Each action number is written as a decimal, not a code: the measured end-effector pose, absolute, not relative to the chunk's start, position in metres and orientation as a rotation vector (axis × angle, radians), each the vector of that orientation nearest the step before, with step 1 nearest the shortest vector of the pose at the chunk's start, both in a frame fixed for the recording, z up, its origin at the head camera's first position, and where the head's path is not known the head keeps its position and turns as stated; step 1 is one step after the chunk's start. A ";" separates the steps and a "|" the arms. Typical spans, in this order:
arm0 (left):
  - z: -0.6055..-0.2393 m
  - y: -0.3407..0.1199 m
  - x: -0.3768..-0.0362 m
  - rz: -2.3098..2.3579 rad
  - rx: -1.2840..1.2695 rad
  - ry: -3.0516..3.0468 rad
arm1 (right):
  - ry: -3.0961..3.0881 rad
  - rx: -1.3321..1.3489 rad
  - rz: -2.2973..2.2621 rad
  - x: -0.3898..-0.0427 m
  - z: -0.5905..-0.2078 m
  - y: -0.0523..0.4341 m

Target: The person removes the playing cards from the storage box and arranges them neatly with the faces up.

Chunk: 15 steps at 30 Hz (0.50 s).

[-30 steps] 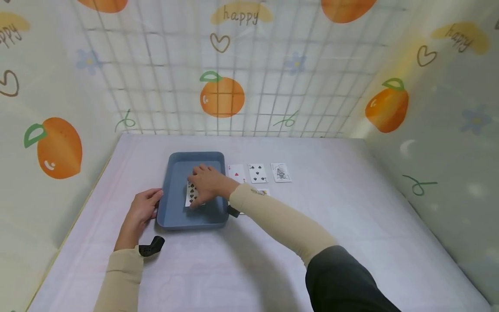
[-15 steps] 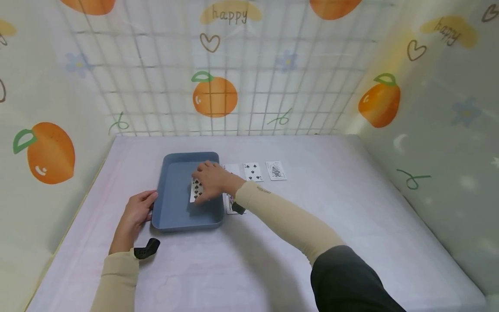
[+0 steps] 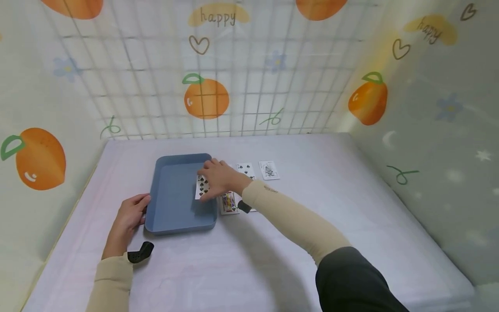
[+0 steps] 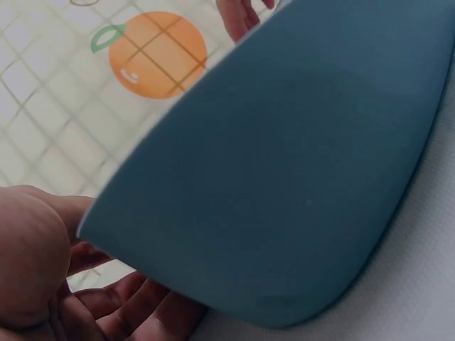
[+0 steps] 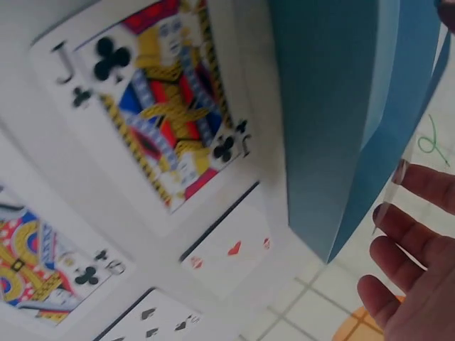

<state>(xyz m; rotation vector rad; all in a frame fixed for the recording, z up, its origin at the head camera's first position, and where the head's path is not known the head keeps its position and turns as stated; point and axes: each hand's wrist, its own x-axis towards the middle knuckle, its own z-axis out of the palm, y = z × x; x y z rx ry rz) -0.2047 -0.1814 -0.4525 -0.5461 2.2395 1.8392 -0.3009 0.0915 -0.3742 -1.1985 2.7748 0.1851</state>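
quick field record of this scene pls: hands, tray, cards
left hand: touches the tray's left edge
right hand: holds a spade card over the tray's right side
tray: blue, on the table
jack of clubs: face up beside the tray
other cards: face up in a row right of the tray

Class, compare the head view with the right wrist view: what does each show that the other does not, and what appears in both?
Only the head view shows the left hand touching the tray's left rim, the spade card that the right hand holds over the tray, and the white table. Only the right wrist view makes the jack of clubs readable. Both share the blue tray, the cards beside it and the right hand.
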 end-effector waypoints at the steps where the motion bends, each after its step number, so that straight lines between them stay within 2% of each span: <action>1: -0.452 -0.181 -0.204 1.837 -0.547 2.244 | 2.773 -1.197 0.179 -0.301 -0.374 0.094; 15: -0.451 -0.180 -0.202 1.812 -0.525 2.276 | 2.809 -1.109 0.124 -0.302 -0.372 0.133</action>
